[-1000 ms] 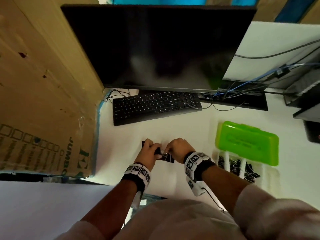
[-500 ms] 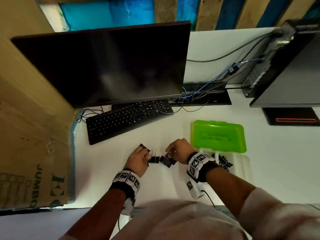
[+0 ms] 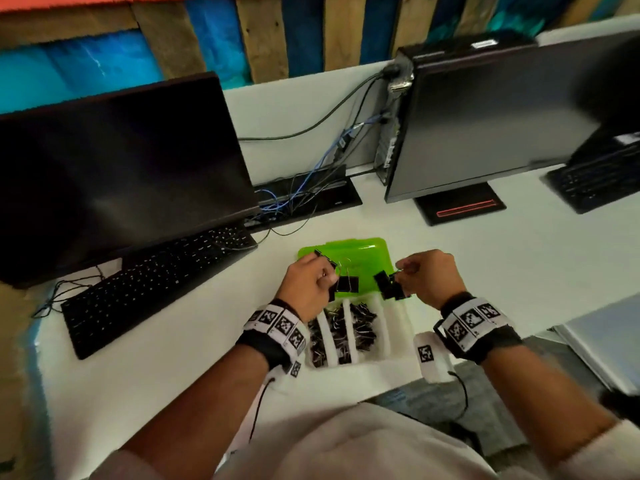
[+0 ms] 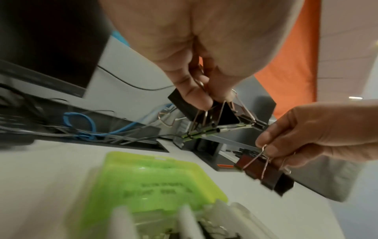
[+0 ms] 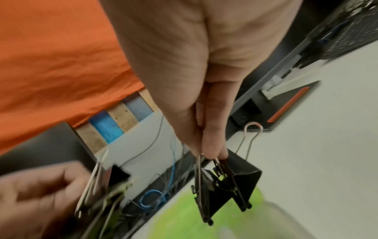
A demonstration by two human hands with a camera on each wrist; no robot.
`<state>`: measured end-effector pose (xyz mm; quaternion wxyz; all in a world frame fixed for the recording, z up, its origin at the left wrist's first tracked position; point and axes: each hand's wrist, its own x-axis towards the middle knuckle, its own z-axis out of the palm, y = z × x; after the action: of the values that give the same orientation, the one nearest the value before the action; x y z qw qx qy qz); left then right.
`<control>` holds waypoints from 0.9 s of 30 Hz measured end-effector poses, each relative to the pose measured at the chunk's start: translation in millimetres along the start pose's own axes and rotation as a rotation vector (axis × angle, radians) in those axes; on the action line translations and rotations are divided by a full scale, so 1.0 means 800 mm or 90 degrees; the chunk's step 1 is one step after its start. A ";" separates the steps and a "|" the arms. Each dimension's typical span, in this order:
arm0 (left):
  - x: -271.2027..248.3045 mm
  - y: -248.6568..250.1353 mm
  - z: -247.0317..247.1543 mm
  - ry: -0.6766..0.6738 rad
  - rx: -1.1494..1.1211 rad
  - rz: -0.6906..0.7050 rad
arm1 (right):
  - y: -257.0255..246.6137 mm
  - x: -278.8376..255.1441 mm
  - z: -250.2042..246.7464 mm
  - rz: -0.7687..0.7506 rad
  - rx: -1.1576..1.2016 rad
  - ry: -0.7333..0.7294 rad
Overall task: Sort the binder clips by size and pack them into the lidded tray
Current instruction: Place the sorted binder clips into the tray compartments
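Green plastic makes the open lid of the tray, which sits on the white table in the lower middle of the head view. Dark letters are printed on the lid, but they are too blurry to read. The clear tray has long slots, and small black binder clips fill the slots on its left side. Both hands hang in the air over the lid. The left hand has its fingers curled and pinches the wire handles of a few big black clips. The right hand pinches the wire handles of its own bunch of big black clips, which hang down from the fingertips. The two bunches are near each other but do not touch. Each wrist wears a band with black and white square marks. At the left of the head view stand a dark monitor and a black keyboard. A second dark monitor is at the upper right, and its base has a red line. Blue and black cables run between the two screens. Painted wood planks fill the top of the picture.
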<state>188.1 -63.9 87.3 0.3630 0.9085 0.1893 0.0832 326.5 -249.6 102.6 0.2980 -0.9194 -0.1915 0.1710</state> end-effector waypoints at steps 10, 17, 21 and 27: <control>0.023 0.064 0.067 -0.094 0.005 0.038 | 0.049 -0.002 0.056 0.064 -0.144 -0.084; 0.018 0.053 0.057 -0.080 0.003 0.023 | 0.048 0.005 0.078 -0.005 -0.122 -0.151; 0.012 0.040 0.053 -0.074 0.004 0.009 | 0.062 -0.001 0.080 -0.041 -0.098 -0.196; 0.010 0.040 0.060 -0.087 0.005 0.002 | 0.069 0.003 0.044 -0.020 0.241 -0.070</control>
<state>218.3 -111.8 74.7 0.3715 0.9138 0.1629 0.0206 327.0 -272.8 41.4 0.4572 -0.8331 -0.1863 0.2494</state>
